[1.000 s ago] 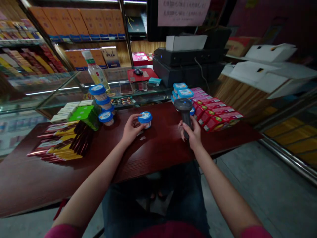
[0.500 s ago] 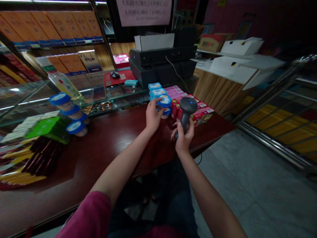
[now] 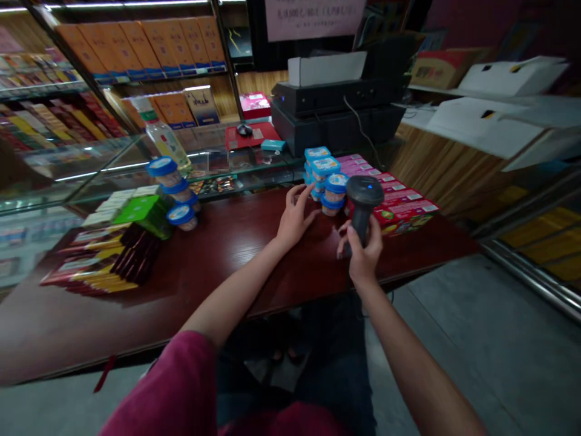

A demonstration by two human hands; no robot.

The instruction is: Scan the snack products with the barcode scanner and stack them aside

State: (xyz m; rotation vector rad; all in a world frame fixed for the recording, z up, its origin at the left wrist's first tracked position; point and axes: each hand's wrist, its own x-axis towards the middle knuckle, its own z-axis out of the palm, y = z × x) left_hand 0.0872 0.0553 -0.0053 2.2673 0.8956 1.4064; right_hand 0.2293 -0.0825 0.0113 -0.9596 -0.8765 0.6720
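Observation:
My right hand (image 3: 364, 251) is wrapped round the handle of a dark barcode scanner (image 3: 363, 197), held upright above the counter. Fingers apart and with nothing in it, my left hand (image 3: 295, 217) is just left of two stacked blue-lidded tubs (image 3: 334, 192). Behind these tubs stand light-blue tubs (image 3: 324, 166) in a pile. Red boxes (image 3: 411, 203) and pink boxes (image 3: 355, 163) lie in rows to their right, partly hidden by the scanner. More blue-lidded tubs (image 3: 183, 216) are at the left, some stacked.
Chocolate-coloured and yellow packets (image 3: 102, 257) and green packs (image 3: 144, 213) lie at the counter's left. A clear bottle (image 3: 166, 139) stands on the glass case behind. A black cash register (image 3: 333, 121) is at the back. A metal railing (image 3: 540, 275) stands right.
My left hand has let go of the upper blue-lidded tub, which now sits on another, and has drawn back left. The view has swung left. The scanner stays in my right hand.

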